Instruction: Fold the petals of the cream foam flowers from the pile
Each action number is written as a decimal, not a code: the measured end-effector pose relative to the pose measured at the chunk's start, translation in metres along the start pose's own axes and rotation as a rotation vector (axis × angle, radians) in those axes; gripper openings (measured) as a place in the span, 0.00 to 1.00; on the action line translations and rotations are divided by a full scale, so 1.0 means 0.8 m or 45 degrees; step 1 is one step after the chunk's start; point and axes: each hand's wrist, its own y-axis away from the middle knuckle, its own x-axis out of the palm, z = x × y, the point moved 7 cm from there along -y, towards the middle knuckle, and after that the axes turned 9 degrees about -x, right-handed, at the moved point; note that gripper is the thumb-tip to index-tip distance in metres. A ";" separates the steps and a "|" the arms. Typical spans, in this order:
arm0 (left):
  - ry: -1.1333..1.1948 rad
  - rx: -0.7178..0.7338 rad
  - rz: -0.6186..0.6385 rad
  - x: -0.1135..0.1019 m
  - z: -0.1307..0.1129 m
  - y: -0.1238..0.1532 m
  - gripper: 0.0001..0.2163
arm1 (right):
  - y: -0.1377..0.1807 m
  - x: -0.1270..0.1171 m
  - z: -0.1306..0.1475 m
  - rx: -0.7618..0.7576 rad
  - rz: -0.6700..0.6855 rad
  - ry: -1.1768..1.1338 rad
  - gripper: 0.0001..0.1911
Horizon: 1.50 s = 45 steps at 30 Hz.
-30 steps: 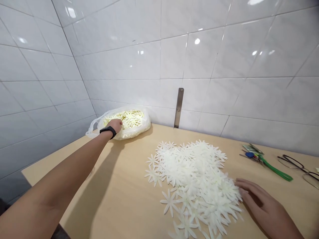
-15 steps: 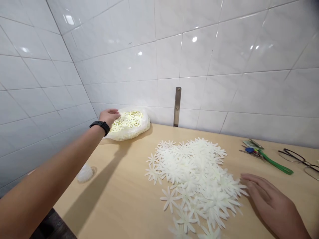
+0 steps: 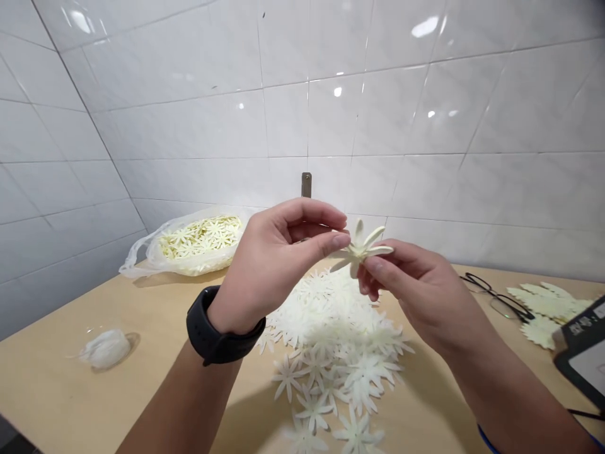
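A pale cream flower-shaped piece (image 3: 358, 251) with several narrow petals is held up between my two hands, above the table. The thumb and fingertips of my left hand (image 3: 278, 261), black band at its wrist, pinch its left side. From the lower right, my right hand (image 3: 420, 284) grips the same flower near its centre. Beneath them lies a loose pile of similar flat white flowers (image 3: 331, 328), partly covered by both hands. More yellowish flower pieces (image 3: 201, 236) fill an open plastic bag (image 3: 215, 260) behind my left hand.
A crumpled white clump (image 3: 106, 349) lies on the wooden table (image 3: 51, 372) at left. Eyeglasses (image 3: 501, 296), stacked cream cutouts (image 3: 548, 306) and a dark device (image 3: 583, 347) are at right. Behind the table, a metal strip (image 3: 306, 184) stands against the tiled wall (image 3: 212, 132).
My left hand has come away from the bag to the middle. My right hand has risen from beside the pile. Both now hold one flower, and the view has shifted.
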 end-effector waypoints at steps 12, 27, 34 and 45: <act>-0.162 -0.060 -0.020 -0.012 0.016 -0.005 0.04 | -0.018 0.012 0.033 -0.159 -0.041 0.284 0.08; -0.049 -0.012 -0.005 0.011 0.030 0.001 0.06 | -0.002 0.006 0.026 -0.267 -0.209 0.379 0.09; -0.129 0.141 0.136 0.004 0.017 0.005 0.02 | -0.003 0.004 0.034 -0.312 -0.048 0.354 0.08; -0.209 0.174 0.208 0.000 0.011 0.002 0.03 | 0.002 0.012 0.048 -0.442 0.115 0.750 0.10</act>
